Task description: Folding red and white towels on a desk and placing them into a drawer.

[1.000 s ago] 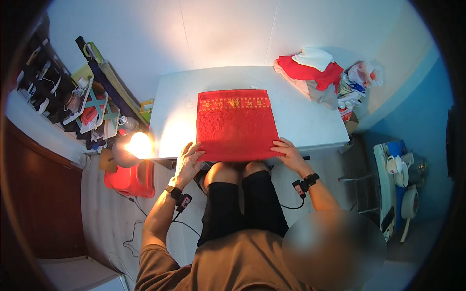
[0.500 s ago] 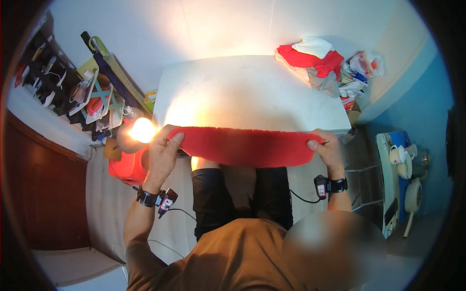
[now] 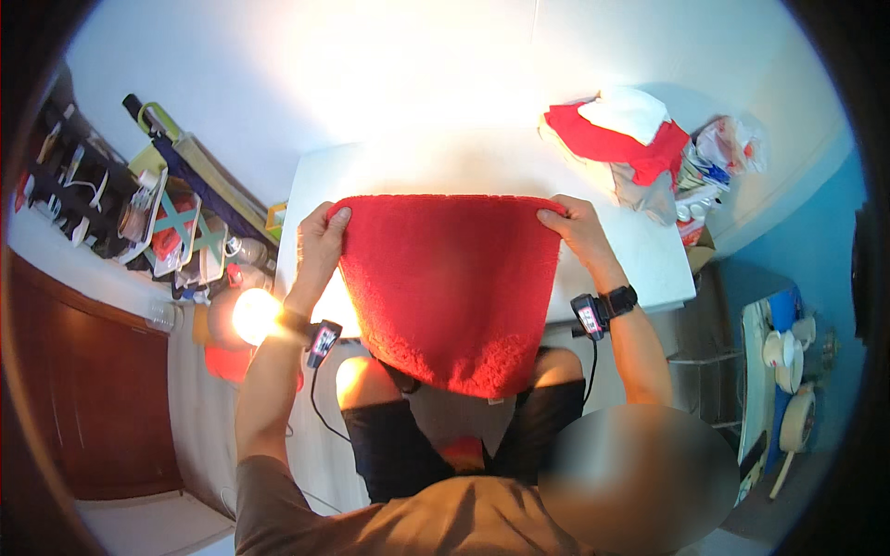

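Note:
A red towel [image 3: 450, 287] with a fuzzy pile hangs spread out between my hands, over the near edge of the white table [image 3: 630, 269] and above my knees. My left hand [image 3: 320, 243] pinches its upper left corner, the thumb lying on top. At the upper right corner my right hand [image 3: 577, 232] grips it in the same way. The top edge is pulled nearly straight, and the lower edge droops between my thighs. Both wrists carry a small black device on a strap.
A heap of red, white and beige cloths [image 3: 630, 139] lies at the table's far right, beside plastic bags [image 3: 728, 148]. A bright lamp [image 3: 255, 317] glows near my left forearm. On the left stands a cluttered rack [image 3: 83, 185]; at the right, a shelf holds white cups [image 3: 783, 352].
Both hands have moved up and away from me, over the table. The towel, earlier a narrow foreshortened band, now hangs open to a wide sheet.

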A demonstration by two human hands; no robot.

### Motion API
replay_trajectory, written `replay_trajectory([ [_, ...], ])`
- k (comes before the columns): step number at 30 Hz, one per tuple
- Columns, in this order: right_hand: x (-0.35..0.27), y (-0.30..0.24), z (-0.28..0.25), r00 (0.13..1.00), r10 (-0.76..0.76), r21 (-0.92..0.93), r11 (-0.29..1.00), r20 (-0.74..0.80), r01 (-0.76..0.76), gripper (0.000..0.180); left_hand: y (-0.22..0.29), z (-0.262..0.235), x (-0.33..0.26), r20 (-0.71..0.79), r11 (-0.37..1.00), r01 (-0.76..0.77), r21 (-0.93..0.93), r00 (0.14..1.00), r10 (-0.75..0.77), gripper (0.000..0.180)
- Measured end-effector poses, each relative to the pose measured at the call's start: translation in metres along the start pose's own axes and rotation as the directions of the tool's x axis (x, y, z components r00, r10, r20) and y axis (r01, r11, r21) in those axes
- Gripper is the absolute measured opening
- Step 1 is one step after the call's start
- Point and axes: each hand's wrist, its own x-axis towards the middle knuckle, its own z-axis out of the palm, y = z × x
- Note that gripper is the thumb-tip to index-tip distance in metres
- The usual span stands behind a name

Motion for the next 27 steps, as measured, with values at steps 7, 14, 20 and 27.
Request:
replay_trajectory([
  [7, 0.129, 0.109, -0.003, 0.988, 0.155, -0.262, 0.953, -0.011, -0.153, 0.013, -0.118, 0.06, 0.119, -0.078, 0.918, 0.124, 0.376, 0.992, -0.102, 0.024],
  [14, 0.188, 0.147, -0.005, 0.981, 0.078, -0.461, 0.874, -0.178, -0.153, 0.022, -0.143, 0.075, 0.147, -0.156, 0.804, 0.199, 0.56, 0.979, -0.134, 0.027],
  [20, 0.155, 0.12, 0.022, 0.955, -0.177, -0.667, 0.744, -0.237, -0.028, 0.051, -0.131, 0.074, 0.14, -0.26, 0.855, 0.188, 0.483, 0.963, -0.064, 0.027],
  [27, 0.018, 0.074, 0.085, 0.876, -0.223, -0.728, 0.489, 0.428, 0.48, 0.067, -0.081, 0.087, 0.033, 0.219, 0.666, -0.432, 0.608, 0.898, 0.382, 0.065],
])
